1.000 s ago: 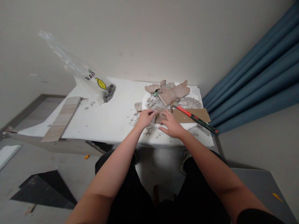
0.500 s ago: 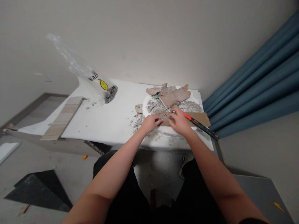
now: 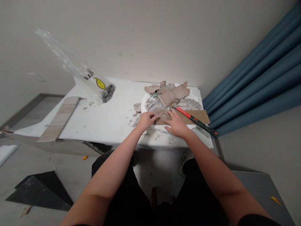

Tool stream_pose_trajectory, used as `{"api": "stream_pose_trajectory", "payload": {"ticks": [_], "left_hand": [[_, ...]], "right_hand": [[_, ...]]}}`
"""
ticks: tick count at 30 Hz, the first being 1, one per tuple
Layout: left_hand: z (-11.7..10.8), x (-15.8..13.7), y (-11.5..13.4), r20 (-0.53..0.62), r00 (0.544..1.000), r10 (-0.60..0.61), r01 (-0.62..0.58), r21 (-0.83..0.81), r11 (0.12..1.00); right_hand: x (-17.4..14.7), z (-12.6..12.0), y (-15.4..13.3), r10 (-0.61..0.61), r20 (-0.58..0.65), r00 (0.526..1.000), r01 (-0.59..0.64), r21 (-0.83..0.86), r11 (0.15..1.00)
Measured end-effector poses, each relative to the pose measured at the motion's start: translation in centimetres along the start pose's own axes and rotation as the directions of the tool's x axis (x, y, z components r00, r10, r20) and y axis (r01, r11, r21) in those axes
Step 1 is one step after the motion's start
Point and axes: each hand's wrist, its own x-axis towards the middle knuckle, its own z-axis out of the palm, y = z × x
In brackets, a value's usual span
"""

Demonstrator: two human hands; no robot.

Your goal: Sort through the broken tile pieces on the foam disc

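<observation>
Left hand (image 3: 146, 120) and right hand (image 3: 176, 125) both down on broken tile fragment (image 3: 162, 115) at near edge of rubble pile (image 3: 169, 97), on white board (image 3: 105, 116). Left fingers curled, pinching fragment's left edge; right fingers spread flat, pressing. Red-and-black hammer (image 3: 195, 121) just right of right hand, on cardboard sheet (image 3: 199, 115). Clear plastic bag (image 3: 94, 83) well left, against wall. Blue curtain (image 3: 258, 78) at right.

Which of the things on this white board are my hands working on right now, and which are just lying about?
In hand:
left hand
right hand
broken tile piece
rubble

Lying about:
hammer
cardboard
plastic bag
tile strip
curtain
</observation>
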Motion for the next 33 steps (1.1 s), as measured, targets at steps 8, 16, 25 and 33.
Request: {"api": "stream_pose_trajectory", "payload": {"ticks": [8, 16, 25, 33], "left_hand": [[-0.2, 0.1, 0.1, 0.039, 0.997, 0.07, -0.073, 0.084, 0.994], [-0.7, -0.3, 0.3, 0.088, 0.989, 0.12, -0.129, 0.102, 0.986], [-0.9, -1.0, 0.9, 0.224, 0.951, 0.212, -0.256, 0.189, 0.948], [-1.3, -0.9, 0.7, 0.225, 0.964, 0.144, -0.186, 0.179, 0.966]], "right_hand": [[-0.4, -0.9, 1.3, 0.068, -0.073, 0.995, -0.068, -0.002, 0.998], [-1.1, -0.4, 1.9, 0.101, 0.015, 0.995, -0.101, 0.021, 0.995], [-1.4, -0.1, 2.0, 0.111, 0.06, 0.992, -0.115, 0.064, 0.991], [-1.9, -0.3, 1.4, 0.167, 0.159, 0.973, -0.177, 0.05, 0.983]]}}
